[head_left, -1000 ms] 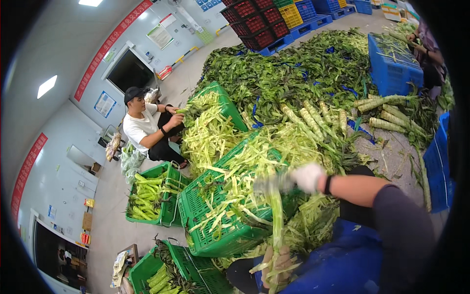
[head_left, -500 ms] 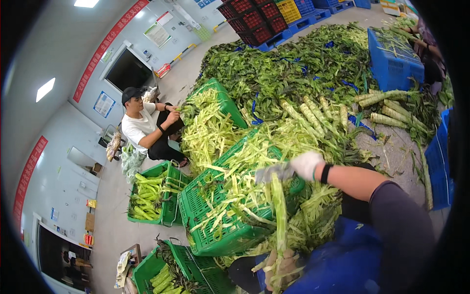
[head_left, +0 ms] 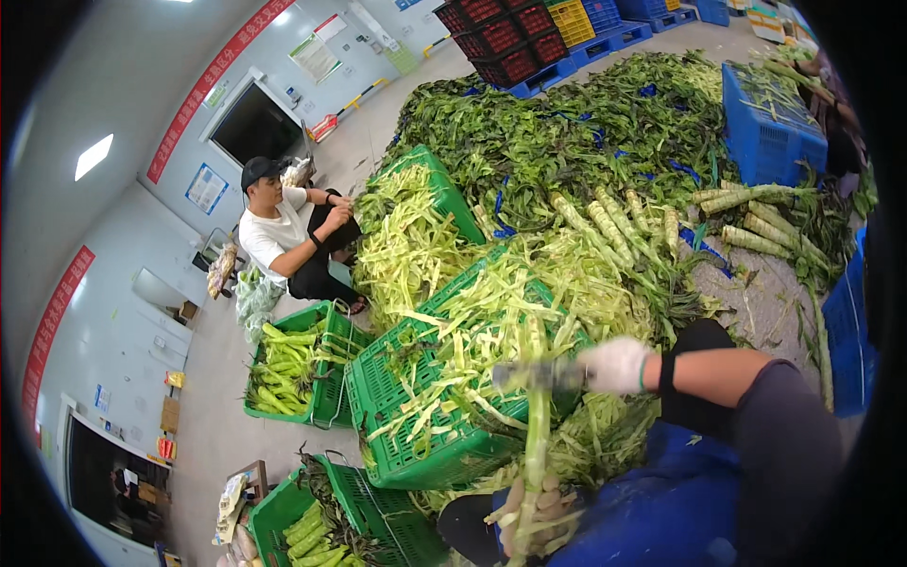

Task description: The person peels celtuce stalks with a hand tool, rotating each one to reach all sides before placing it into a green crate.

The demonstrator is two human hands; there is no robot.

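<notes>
My right hand [head_left: 614, 366], in a white glove with a black band at the wrist, is closed round the handle of a grey peeler [head_left: 529, 375], blurred by motion. Its blade lies across the upper part of a pale green celtuce stalk [head_left: 537, 435]. The stalk stands nearly upright before me. Low in the view, my left hand [head_left: 543, 515] grips its lower end, with leafy strips over the fingers. Just beyond is an upturned green crate [head_left: 416, 458] strewn with celtuce peelings [head_left: 501, 321].
Peeled stalks fill green crates [head_left: 293, 369] at left and lower left. A seated person [head_left: 283, 227] works beyond. Leaves [head_left: 567, 132] are heaped at the back, unpeeled stalks [head_left: 756, 227] lie at right, and blue crates [head_left: 775, 132] stand on the right side.
My right hand and the peeler have moved down along the stalk, toward my left hand. The left hand keeps its grip. The view has shifted slightly.
</notes>
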